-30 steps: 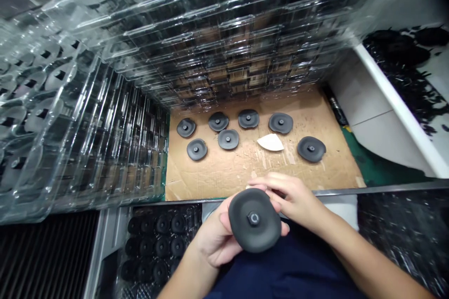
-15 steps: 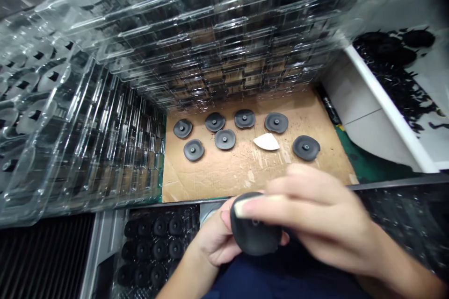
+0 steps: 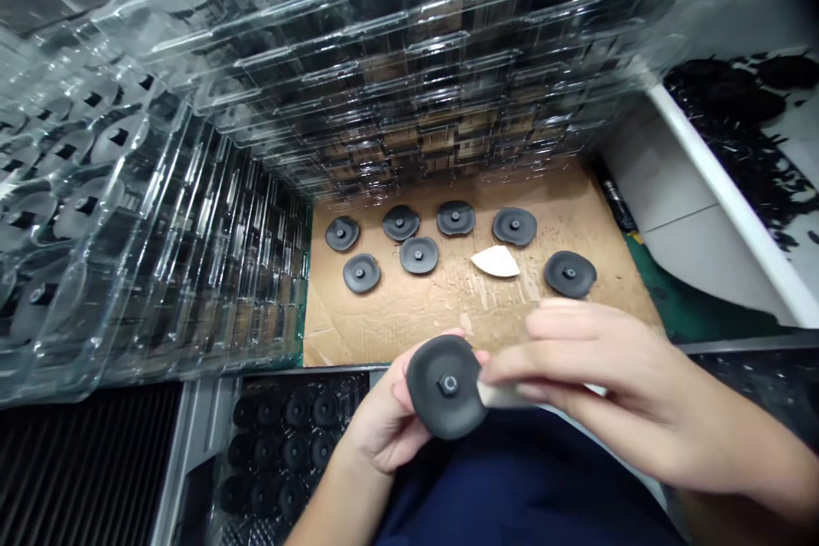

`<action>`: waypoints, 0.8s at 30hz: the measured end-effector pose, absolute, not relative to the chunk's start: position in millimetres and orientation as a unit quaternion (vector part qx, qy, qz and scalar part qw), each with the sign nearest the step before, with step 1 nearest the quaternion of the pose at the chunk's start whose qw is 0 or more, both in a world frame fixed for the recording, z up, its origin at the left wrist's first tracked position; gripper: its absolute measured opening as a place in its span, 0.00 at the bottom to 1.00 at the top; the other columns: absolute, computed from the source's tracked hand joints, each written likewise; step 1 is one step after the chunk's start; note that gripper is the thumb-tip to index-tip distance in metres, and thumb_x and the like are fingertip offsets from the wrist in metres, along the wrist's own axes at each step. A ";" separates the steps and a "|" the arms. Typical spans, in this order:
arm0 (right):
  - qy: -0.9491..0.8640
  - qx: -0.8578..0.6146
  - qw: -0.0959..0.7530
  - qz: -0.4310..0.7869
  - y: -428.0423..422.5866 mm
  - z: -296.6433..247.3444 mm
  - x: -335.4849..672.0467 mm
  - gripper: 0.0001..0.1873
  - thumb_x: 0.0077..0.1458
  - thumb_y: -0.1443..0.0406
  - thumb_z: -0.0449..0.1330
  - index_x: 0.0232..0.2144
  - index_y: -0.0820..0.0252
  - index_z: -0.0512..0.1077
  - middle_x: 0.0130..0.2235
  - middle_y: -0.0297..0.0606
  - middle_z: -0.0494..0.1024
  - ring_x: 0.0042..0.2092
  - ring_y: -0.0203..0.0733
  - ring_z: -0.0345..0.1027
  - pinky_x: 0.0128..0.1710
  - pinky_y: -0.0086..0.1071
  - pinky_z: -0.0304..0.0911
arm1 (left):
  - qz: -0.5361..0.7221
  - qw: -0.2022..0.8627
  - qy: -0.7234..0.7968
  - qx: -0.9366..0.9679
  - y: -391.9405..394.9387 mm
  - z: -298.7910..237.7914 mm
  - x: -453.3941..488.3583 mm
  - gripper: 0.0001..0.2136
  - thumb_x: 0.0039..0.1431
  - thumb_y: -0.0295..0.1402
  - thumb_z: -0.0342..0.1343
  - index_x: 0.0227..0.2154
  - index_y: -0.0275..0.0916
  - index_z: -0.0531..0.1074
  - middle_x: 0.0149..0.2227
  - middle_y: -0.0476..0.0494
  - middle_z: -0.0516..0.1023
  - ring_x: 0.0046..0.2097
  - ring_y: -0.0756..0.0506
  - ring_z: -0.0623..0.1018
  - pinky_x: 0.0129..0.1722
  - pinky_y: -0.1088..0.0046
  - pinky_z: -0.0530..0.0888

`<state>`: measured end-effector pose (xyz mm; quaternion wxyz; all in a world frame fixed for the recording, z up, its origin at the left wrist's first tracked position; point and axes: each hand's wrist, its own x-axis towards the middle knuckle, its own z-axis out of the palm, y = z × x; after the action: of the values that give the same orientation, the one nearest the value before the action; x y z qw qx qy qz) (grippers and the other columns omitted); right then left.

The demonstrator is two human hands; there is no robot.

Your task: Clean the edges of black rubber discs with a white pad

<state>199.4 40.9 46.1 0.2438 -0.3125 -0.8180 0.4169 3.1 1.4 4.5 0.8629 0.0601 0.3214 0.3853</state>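
My left hand (image 3: pixel 384 426) grips a round black rubber disc (image 3: pixel 446 386) with a small centre stud, held up at lap height. My right hand (image 3: pixel 595 375) is closed on a small pale piece (image 3: pixel 502 395) pressed against the disc's right edge. Several more black discs (image 3: pixel 419 255) lie in two rows on a brown cardboard sheet (image 3: pixel 415 316) beyond my hands. A white wedge-shaped piece (image 3: pixel 496 262) lies among them.
Tall stacks of clear plastic trays (image 3: pixel 384 77) rise behind the cardboard, and more stacks (image 3: pixel 128 213) on the left. A tray of black discs (image 3: pixel 281 444) sits low at the left. A white bin (image 3: pixel 735 188) with black scraps stands at the right.
My right hand swept across the disc, covering it half a second ago, and now sits at its right edge with the pale piece. The disc has shifted slightly up and left.
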 end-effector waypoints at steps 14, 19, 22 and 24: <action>-0.596 -0.544 0.407 0.428 16.9 18.1 190.2 0.09 0.57 0.64 0.58 0.40 0.52 0.75 0.39 0.34 0.80 0.37 0.39 0.74 0.33 0.27 0.70 | 0.406 0.861 0.304 0.042 2.4 3.4 6.5 0.23 0.36 0.34 0.70 0.40 0.40 0.75 0.40 0.46 0.79 0.40 0.43 0.79 0.42 0.73 0.73; -0.756 -0.399 0.440 0.274 14.3 43.6 155.7 0.14 0.57 0.72 0.54 0.45 0.67 0.70 0.37 0.44 0.79 0.36 0.42 0.71 0.38 0.36 0.66 | 0.458 0.790 0.401 0.074 1.1 4.7 12.5 0.29 0.39 0.32 0.69 0.48 0.43 0.70 0.43 0.46 0.79 0.41 0.48 0.78 0.44 0.77 0.72; -0.789 -0.345 0.372 0.345 20.1 46.3 146.7 0.12 0.57 0.73 0.52 0.42 0.67 0.72 0.33 0.39 0.78 0.32 0.38 0.69 0.33 0.32 0.65 | 0.493 0.756 0.422 0.079 -1.0 2.8 9.7 0.33 0.38 0.30 0.69 0.50 0.47 0.67 0.46 0.46 0.77 0.46 0.44 0.77 0.49 0.69 0.71; -0.790 -0.358 0.339 0.365 26.7 46.1 143.5 0.11 0.58 0.72 0.52 0.39 0.64 0.73 0.32 0.37 0.77 0.31 0.36 0.68 0.32 0.30 0.63 | 0.497 0.750 0.430 0.076 -2.1 2.7 9.6 0.33 0.35 0.31 0.70 0.50 0.46 0.68 0.46 0.46 0.77 0.47 0.41 0.76 0.49 0.67 0.72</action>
<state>143.5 26.7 46.1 0.3388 -0.3580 -0.7900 0.3647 9.6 -2.1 2.7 0.7501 0.0760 0.4301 0.4966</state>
